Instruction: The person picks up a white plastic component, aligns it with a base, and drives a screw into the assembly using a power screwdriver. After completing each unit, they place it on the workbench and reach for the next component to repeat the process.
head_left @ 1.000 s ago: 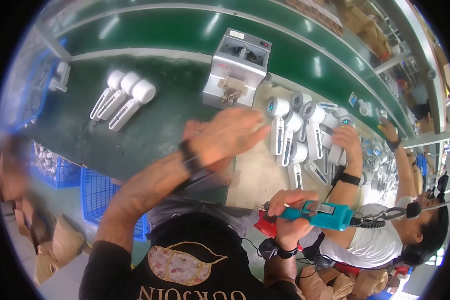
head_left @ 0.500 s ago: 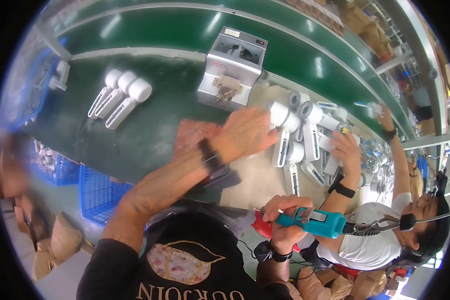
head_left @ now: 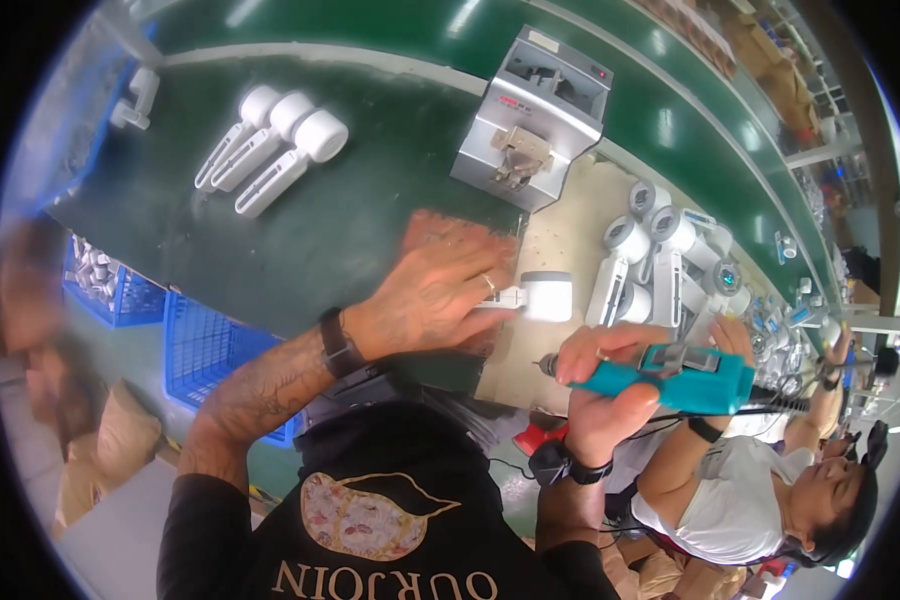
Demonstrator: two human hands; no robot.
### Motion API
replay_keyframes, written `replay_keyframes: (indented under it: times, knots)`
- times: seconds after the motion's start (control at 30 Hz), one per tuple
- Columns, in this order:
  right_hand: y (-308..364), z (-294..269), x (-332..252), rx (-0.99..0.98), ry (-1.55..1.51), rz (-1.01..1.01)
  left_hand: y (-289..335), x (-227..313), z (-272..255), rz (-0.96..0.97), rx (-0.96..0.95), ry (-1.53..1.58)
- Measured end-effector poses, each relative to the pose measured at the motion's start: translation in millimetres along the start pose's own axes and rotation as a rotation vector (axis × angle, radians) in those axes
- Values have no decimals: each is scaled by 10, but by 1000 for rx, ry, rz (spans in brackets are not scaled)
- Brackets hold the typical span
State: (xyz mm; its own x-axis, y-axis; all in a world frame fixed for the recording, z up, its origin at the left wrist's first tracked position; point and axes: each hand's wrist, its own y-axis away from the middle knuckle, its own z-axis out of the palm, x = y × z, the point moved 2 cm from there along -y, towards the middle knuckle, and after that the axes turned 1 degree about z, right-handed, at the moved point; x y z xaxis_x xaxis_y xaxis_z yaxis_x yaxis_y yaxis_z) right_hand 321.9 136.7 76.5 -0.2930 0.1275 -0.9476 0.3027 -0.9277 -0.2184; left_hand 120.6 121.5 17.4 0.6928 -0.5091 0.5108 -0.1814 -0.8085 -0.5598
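Observation:
My left hand (head_left: 425,290) is closed around the handle of a white handheld fan (head_left: 548,297). Its round head points right, over the edge between a reddish mat (head_left: 440,232) and a beige board. Most of the handle is hidden under my fingers. In my right hand (head_left: 610,418) is a teal electric screwdriver (head_left: 705,380). Its tip points left, a little nearer to me than the fan's head and apart from it.
A grey metal screw feeder (head_left: 530,135) stands behind the mat. Three white fans (head_left: 295,125) lie at the far left. Several more fans (head_left: 660,250) are heaped on the right, by a co-worker's hand (head_left: 735,335). Blue baskets (head_left: 205,345) stand below the table's left edge.
My left hand has drawn back left from the heap and now holds a fan. The screwdriver has moved up and right in the picture. The view has shifted; the co-worker's hands have moved.

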Motion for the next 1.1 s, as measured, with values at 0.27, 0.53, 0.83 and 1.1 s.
replay_keyframes:
  times: [0.27,0.53,0.83,1.1]
  knots:
    - [-449,269,2,20,60,-97,59,-65,0,37,-17,10]
    - [-508,525,168,-41,97,-149,78,-136,-11,23,4,66]
    - [-437,580,386,-34,108,-145,104,-132,-21,-20,-3,125]
    - [-417,636,513,-106,152,-251,116,-131,-12,-9,51,99]
